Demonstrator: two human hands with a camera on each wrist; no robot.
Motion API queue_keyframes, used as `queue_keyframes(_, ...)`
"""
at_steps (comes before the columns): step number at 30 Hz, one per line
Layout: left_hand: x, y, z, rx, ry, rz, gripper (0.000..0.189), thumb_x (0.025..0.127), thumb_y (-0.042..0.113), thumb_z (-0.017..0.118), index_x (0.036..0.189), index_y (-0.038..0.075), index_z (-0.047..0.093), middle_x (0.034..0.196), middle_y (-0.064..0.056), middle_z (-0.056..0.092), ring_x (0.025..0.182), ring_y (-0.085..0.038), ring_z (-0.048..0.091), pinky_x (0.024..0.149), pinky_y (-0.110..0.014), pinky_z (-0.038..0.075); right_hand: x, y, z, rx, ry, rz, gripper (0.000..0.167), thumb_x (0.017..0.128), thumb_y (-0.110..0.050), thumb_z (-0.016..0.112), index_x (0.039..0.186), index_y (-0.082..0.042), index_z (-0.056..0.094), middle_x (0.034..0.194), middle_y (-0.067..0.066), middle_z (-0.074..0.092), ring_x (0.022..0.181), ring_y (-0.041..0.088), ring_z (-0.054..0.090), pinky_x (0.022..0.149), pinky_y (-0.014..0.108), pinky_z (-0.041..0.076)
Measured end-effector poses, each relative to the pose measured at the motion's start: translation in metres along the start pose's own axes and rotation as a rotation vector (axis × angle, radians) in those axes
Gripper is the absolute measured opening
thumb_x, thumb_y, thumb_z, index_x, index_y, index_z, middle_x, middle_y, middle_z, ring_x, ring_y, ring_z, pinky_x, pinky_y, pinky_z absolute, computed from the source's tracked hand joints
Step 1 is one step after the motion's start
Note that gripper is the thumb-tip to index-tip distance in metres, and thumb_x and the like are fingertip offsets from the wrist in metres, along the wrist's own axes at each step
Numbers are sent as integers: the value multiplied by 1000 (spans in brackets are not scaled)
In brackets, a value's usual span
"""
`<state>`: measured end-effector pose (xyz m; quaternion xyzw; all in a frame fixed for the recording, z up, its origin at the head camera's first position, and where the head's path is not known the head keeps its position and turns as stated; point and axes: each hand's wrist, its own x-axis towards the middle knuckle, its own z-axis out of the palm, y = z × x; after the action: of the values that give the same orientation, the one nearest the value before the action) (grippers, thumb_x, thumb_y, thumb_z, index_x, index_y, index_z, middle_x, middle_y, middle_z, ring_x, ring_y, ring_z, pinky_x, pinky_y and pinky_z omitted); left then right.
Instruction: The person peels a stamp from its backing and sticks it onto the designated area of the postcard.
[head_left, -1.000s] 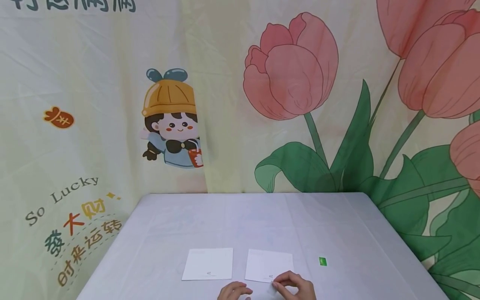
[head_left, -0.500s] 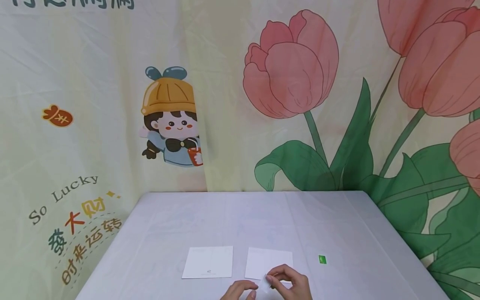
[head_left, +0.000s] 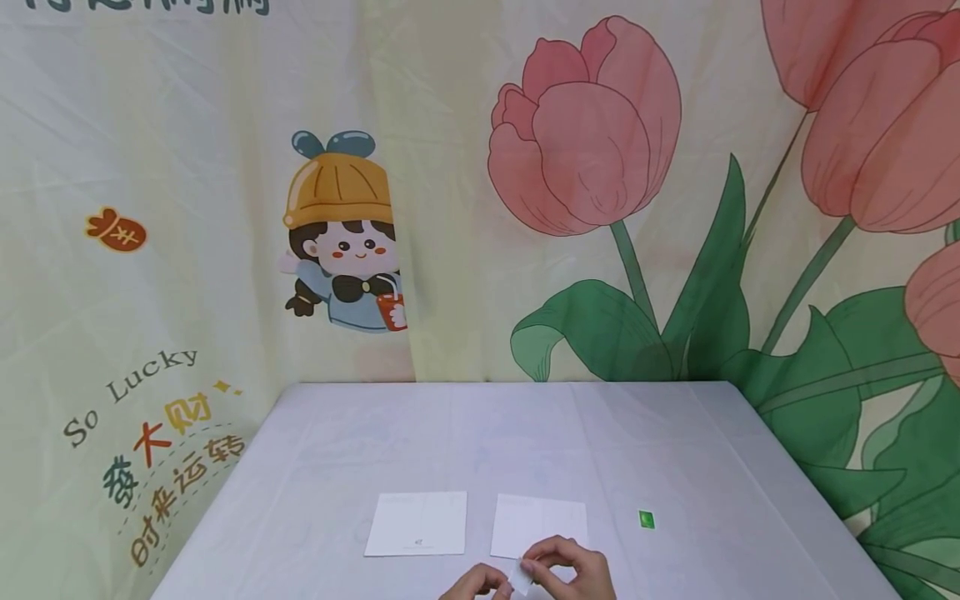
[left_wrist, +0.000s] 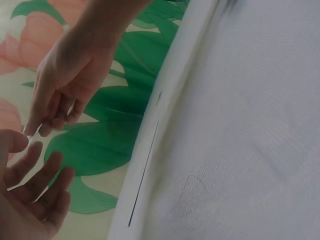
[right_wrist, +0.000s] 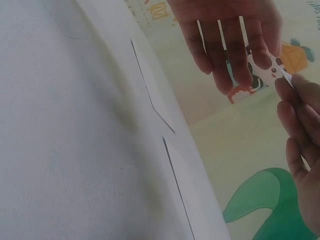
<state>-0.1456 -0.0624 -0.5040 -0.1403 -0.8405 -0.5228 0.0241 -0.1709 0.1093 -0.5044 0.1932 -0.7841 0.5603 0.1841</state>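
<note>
A left hand [head_left: 480,581] and a right hand [head_left: 576,571] meet at one small white slip [head_left: 521,577] near the table [head_left: 337,442].
The right thumb and forefinger pinch the slip, between both hands' fingertips; whether the left fingers grip it cannot be told. Beyond lie two white cards [head_left: 416,525], with one green rectangle [head_left: 647,520] to the right.

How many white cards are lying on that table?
2. In the head view, the left card lies in full sight; the right card lies beside it, partly covered by the right hand. Any stacked underneath would be hidden.
</note>
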Motion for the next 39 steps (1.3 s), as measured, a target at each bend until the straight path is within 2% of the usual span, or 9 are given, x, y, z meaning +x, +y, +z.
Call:
queue_keyframes(4, -1, 2, -3, -115, -88, -51, 22, 93, 28, 56, 88, 6, 58, 79, 8, 62, 75, -5, 59, 64, -27, 48, -1, -1, 0, 13, -39, 24, 5, 80, -14, 71, 81, -15, 66, 68, -13, 65, 62, 4, 62, 60, 26, 50)
queue_keyframes(9, -1, 1, -5, -192, -118, -48, 25, 93, 28, 54, 88, 4, 57, 76, 8, 61, 69, -4, 57, 58, -24, 47, -1, -2, 0, 20, -61, 41, 6, 80, -12, 71, 82, -16, 67, 71, -11, 66, 62, 4, 62, 60, 26, 50)
queue_keyframes(15, -1, 1, -7, -72, -86, -25, 25, 93, 33, 55, 89, 9, 61, 79, 12, 60, 77, -4, 59, 65, -27, 49, 0, -3, 0, 43, -81, 32, 6, 80, -11, 71, 83, -13, 67, 74, -9, 66, 64, 5, 61, 60, 28, 51)
queue_keyframes(19, 0, 1, -7, -23, -48, 5, 23, 93, 32, 55, 88, 10, 62, 79, 13, 58, 77, -4, 58, 64, -26, 49, -1, -4, -1, 76, -105, 44, 7, 82, -16, 70, 86, -12, 67, 74, -7, 66, 64, 6, 60, 62, 29, 50)
queue_keyframes(25, -1, -2, -4, 40, 21, 97, 16, 92, 25, 57, 88, 12, 63, 79, 15, 57, 74, -1, 57, 63, -26, 50, -2, -5, -2, 89, -129, 93, 12, 83, -17, 69, 93, -11, 65, 69, -8, 66, 65, 7, 62, 69, 28, 48)
queue_keyframes(31, -2, -3, -7, -17, -5, 97, 19, 94, 25, 54, 92, 9, 63, 82, 12, 58, 77, -2, 58, 66, -27, 50, -2, -6, -4, 107, -149, 159, 13, 85, -23, 67, 89, -11, 66, 72, -7, 66, 66, 9, 62, 68, 29, 48)
queue_keyframes(39, -2, -2, -7, -55, 0, 89, 17, 94, 21, 54, 93, 6, 62, 82, 6, 61, 77, -7, 61, 66, -28, 51, -3, -5, -3, 90, -132, 141, 8, 85, -20, 67, 81, -13, 66, 69, -9, 65, 65, 8, 61, 64, 29, 49)
